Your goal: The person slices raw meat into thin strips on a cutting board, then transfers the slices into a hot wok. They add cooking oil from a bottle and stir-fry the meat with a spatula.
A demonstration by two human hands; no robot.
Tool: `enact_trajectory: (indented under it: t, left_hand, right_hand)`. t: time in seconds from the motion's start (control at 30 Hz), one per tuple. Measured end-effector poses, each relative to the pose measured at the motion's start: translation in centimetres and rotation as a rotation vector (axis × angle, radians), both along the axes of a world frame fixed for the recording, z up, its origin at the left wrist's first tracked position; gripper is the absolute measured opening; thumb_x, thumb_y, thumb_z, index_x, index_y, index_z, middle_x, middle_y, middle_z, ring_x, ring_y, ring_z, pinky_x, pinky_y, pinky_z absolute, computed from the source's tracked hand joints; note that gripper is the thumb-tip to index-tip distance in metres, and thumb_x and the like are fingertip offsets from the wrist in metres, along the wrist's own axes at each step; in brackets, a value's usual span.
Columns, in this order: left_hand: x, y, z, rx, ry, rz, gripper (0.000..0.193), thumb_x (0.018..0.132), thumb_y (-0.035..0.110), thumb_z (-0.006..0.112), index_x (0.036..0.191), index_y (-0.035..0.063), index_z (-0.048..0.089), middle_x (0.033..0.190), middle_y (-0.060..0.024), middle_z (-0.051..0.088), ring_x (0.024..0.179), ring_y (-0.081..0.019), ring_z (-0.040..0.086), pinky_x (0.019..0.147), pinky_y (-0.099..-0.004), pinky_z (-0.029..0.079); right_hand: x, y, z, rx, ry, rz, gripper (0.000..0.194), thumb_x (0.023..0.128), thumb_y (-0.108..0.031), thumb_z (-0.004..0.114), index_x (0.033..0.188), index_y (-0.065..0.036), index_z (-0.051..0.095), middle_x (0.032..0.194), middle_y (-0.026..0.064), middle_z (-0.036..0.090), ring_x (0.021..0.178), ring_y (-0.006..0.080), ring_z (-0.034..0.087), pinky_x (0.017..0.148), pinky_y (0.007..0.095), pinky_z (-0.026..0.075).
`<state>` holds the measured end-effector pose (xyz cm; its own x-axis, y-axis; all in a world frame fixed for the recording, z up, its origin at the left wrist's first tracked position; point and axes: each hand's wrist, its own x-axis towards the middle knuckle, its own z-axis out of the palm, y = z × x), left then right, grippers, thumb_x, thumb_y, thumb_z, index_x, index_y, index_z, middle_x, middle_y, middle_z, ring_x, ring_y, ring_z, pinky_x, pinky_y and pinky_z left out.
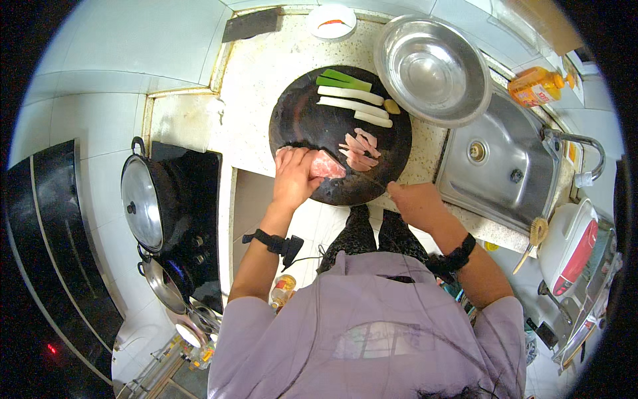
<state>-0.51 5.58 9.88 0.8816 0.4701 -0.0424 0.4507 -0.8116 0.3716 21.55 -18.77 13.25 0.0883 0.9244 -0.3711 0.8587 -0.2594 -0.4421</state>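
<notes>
A round, dark cutting board [299, 109] lies on the counter before me. On its near left, my left hand [294, 172] presses down on a block of raw pink meat [327, 165], fingers curled over its left end. My right hand [418, 204] is closed in a fist at the board's near right edge, around the handle of a knife [373, 182]; its dark blade, seen nearly edge-on, barely shows against the board. Cut meat slices [360, 150] lie just right of the block. Farther back are white leek pieces [351, 104], green leek leaves [344, 80] and a piece of ginger [392, 106].
A steel basin [431, 72] overlaps the board's far right, beside the sink [498, 169]. Behind the board stands a white plate [331, 22] with a red chili [333, 23]. At left, a lidded wok [142, 202] sits on the black cooktop [207, 199]. An orange bottle [538, 87] stands behind the sink.
</notes>
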Motion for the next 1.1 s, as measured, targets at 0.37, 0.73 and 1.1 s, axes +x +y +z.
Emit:
enact_trajectory:
  t: [0.37,0.73,1.1]
  left_hand:
    - [0.2,0.9,-1.0,-0.049,-0.069,-0.015,0.063,0.063,0.027,0.091,0.119,0.0086,0.068,0.12,-0.0122,0.059,0.118,-0.036,0.051,0.109,-0.0485,0.036]
    - [-0.8,-1.9,-3.8,0.076,-0.194,0.03,0.026,0.083,0.028,0.076,0.107,0.0188,0.071,0.118,-0.0089,0.057,0.122,-0.033,0.05,0.114,-0.0594,0.027]
    - [-1.0,-1.6,-5.6,0.115,-0.226,0.008,0.023,0.078,0.027,0.08,0.097,0.0177,0.073,0.115,-0.0114,0.056,0.122,-0.0354,0.051,0.112,-0.0619,0.024]
  right_hand:
    - [-1.9,2.5,-1.1,0.08,0.012,-0.119,0.018,0.091,-0.011,0.061,0.106,-0.008,0.052,0.084,0.0147,0.071,0.078,0.0384,0.072,0.065,0.0513,0.055]
    - [-5.4,6.4,-0.8,0.26,-0.01,-0.087,0.016,0.089,-0.011,0.061,0.101,-0.006,0.052,0.082,0.0139,0.068,0.066,0.0346,0.071,0.054,0.0449,0.056]
    - [-7.9,8.0,0.8,0.233,-0.137,-0.065,0.01,0.091,-0.014,0.058,0.095,-0.006,0.054,0.073,0.0106,0.068,0.058,0.03,0.07,0.047,0.0433,0.055]
